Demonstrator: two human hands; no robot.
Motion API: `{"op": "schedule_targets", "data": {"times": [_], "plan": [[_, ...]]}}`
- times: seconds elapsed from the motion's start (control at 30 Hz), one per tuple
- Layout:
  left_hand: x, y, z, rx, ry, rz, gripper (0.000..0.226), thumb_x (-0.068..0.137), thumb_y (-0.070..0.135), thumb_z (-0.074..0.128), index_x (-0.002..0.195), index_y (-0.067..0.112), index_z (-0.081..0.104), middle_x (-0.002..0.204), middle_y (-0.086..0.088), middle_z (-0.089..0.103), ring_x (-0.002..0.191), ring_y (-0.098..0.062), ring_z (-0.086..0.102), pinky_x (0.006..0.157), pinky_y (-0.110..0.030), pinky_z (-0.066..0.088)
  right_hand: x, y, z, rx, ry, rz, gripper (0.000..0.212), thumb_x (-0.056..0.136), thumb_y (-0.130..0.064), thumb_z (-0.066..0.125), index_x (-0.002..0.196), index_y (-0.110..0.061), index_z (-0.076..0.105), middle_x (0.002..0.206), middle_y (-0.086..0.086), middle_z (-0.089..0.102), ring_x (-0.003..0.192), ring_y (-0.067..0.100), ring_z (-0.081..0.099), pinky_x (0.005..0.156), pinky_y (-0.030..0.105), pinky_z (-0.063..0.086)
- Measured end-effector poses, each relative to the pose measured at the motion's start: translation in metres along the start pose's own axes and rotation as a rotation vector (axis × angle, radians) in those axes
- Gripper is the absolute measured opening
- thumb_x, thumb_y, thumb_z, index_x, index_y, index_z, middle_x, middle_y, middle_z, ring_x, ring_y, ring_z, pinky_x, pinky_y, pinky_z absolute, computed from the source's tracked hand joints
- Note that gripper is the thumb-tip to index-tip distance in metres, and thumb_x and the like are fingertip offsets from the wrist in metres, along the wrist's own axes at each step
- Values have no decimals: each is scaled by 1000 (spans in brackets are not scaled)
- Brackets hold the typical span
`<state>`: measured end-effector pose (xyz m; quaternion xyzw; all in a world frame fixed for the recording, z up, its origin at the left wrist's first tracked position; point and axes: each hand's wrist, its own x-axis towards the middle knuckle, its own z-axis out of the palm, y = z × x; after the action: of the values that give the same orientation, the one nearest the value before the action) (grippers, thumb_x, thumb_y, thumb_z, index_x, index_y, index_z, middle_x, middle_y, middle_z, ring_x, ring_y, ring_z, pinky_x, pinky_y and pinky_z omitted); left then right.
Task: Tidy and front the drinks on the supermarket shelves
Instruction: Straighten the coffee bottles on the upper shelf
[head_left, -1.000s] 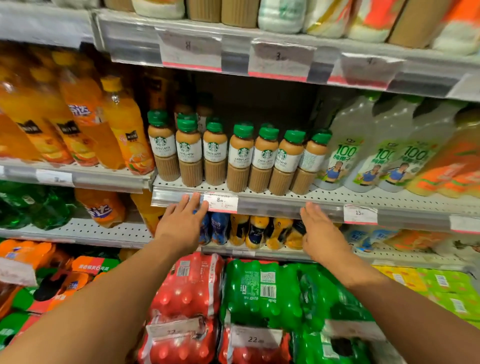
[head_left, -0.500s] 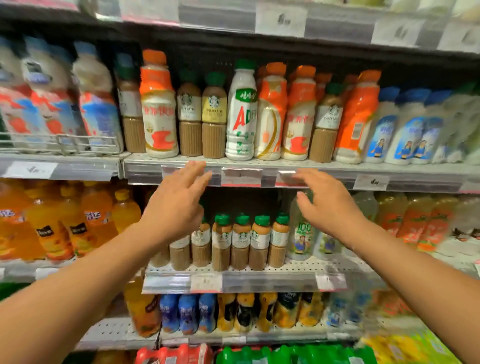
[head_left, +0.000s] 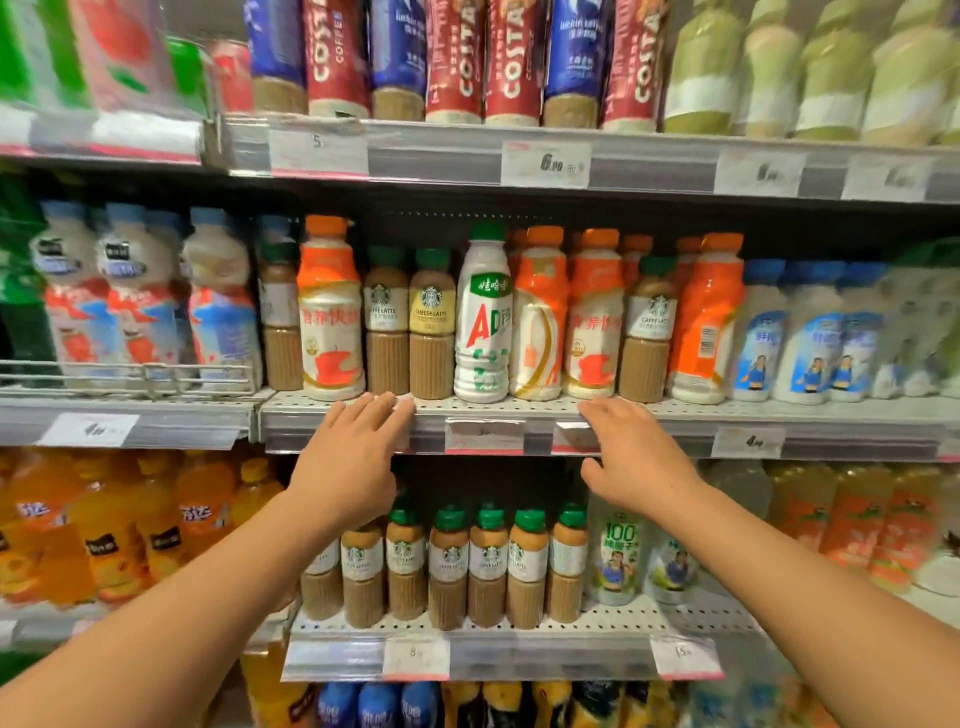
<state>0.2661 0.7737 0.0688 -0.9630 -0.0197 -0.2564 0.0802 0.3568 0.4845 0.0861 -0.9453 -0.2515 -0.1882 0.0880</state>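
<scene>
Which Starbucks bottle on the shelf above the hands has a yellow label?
The second one right of the left hand's fingertips, the yellow-label bottle, beside the white AD bottle. The other Starbucks labels there are white.

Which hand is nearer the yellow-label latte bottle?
Left. The left hand reaches just below and left of the yellow-label latte bottle; the right hand is further off, below and right.

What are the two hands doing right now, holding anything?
Left hand: open, fingers straight, holding nothing, at the shelf edge.
Right hand: open, holding nothing, at the same edge.
</scene>
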Motion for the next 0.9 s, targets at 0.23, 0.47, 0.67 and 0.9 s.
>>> {"op": "schedule_targets", "data": {"times": [0.23, 0.47, 0.67, 0.9], "plan": [[11, 4, -26, -133, 166, -50, 62, 84, 24, 57, 143, 18, 40, 144, -3, 47, 130, -23, 42, 109, -38, 33, 9, 6, -4, -76, -35, -30, 65, 85, -35, 54, 145, -20, 36, 145, -1, 41, 132, 22, 35, 108, 37, 36], [62, -36, -78, -227, 501, -269, 67, 87, 19, 57, 148, 10, 29, 156, -13, 24, 144, -28, 20, 118, -42, 22, 33, -3, -14, -151, -69, -23, 28, 88, -48, 50, 73, -25, 47, 76, -6, 52, 74, 15, 54, 55, 29, 41], [94, -65, -98, -60, 394, -310, 73, 86, 33, 56, 148, 10, 25, 159, -12, 17, 145, -31, 16, 117, -46, 21, 27, -6, -17, -159, -20, -14, 28, 88, -51, 51, 78, -25, 53, 71, -8, 53, 65, 9, 52, 51, 26, 40], [105, -64, -105, -39, 324, -322, 75, 82, 36, 57, 146, 12, 27, 148, -11, 35, 134, -32, 33, 109, -49, 33, 26, -10, -24, -160, -53, -1, 28, 87, -48, 53, 70, -26, 45, 73, -7, 53, 68, 11, 53, 51, 26, 38]]}}
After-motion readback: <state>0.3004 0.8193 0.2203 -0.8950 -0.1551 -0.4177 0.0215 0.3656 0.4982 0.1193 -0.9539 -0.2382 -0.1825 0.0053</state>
